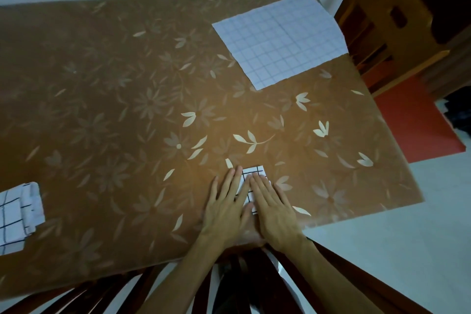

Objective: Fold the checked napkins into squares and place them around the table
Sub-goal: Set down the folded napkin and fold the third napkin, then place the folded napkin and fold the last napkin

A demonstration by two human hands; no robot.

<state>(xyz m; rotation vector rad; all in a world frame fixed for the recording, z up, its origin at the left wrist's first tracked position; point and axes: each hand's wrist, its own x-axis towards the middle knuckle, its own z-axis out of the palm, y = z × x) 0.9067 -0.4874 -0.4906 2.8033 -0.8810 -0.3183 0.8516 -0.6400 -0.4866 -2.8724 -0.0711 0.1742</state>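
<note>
Flatly, both hands press folded napkin.

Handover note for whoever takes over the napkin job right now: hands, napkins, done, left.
Left hand and right hand: both flat, fingers straight, pressing the small folded napkin near the near edge of the table.
Flat napkin: spread unfolded at the far right corner.
Bunched checked cloth: at the left edge, loosely folded; number of pieces unclear.
Done: one napkin folded small.
Left: fold the flat napkin, tidy the bunched checked cloth, place all around the table.
</note>
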